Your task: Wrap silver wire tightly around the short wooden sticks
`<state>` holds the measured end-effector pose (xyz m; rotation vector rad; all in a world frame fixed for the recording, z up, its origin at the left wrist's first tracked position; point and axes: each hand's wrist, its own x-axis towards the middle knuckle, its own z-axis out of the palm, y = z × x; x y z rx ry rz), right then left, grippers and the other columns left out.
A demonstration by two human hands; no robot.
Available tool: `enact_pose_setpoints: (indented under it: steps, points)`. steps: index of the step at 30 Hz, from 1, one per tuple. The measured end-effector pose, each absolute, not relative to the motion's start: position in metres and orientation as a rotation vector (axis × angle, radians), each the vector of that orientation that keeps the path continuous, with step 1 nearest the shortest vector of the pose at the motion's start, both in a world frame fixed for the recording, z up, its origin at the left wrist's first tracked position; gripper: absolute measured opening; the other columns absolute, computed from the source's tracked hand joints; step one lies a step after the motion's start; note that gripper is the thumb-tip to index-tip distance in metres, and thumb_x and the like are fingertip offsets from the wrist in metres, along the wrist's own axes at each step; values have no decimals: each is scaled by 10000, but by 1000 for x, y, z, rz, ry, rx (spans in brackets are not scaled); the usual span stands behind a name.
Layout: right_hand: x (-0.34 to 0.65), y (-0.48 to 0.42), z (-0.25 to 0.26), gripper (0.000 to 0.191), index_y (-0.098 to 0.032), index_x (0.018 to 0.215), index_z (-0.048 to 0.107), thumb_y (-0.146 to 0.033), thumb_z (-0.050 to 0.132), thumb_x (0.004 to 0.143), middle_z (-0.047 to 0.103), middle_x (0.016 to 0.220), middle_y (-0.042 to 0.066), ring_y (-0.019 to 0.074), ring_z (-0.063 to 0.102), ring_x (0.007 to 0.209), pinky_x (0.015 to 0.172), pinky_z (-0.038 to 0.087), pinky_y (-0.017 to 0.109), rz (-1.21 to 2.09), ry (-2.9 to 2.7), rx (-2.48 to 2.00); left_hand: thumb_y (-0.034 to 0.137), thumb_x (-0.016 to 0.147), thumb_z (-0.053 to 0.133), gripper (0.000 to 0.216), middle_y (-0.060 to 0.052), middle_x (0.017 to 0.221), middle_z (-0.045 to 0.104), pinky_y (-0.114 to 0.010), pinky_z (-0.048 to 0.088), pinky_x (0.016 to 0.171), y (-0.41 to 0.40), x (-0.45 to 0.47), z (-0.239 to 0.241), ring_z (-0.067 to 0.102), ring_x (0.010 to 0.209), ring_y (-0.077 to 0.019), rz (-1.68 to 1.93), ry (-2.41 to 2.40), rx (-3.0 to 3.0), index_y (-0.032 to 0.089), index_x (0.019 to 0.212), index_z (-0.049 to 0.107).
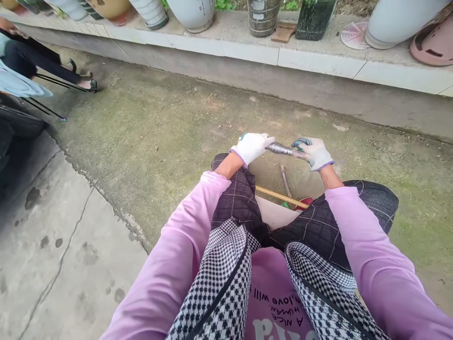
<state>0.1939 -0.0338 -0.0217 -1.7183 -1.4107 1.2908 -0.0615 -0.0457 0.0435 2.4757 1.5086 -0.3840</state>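
Left hand (252, 147) and right hand (317, 152) grip a silver stick (280, 148), its ends hidden. A red item (304, 202) is partly covered.

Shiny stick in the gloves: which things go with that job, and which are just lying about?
Job in hand:
Shiny stick, held by left hand and right hand
Perhaps short stick and yellow rod, being close by

Just about, on the ledge:
Barrel-like pot
Brown block
Pink grate

The left hand (252, 147) hides one end of the silvery rod (281, 148); the left edge crops another person (31, 56).
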Motion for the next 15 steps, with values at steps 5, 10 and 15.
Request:
enact_pose_setpoints:
  steps: [5, 10, 15]
  points:
    - [157, -61, -26, 117, -253, 795, 811, -257, 791, 910, 666, 608, -16, 179, 606, 625, 616, 436, 288, 1427, -1618, -1652, 247, 1224, 502, 510, -155, 1444, 866, -380, 606, 1046, -35, -68, 49, 850, 1311, -318, -265, 1824, 2257, 286, 1651, 778]
    - [151, -81, -11, 190, -257, 772, 810, -296, 789, 957, 733, 691, -3, 187, 656, 699, 688, 466, 291, 1371, -1829, -1551, 168, 1213, 463, 510, -226, 1346, 878, -395, 602, 1051, -35, -69, 40, 849, 1330, -349, -351, 1875, 2240, 185, 1577, 820]
    - [178, -73, -8, 161, -266, 759, 812, -294, 810, 918, 714, 668, 15, 217, 657, 730, 683, 458, 312, 1183, -1732, -1651, 100, 1152, 536, 444, -250, 1275, 889, -403, 585, 1036, -45, -62, 36, 859, 1306, -369, -559, 1586, 2366, 136, 1424, 885]
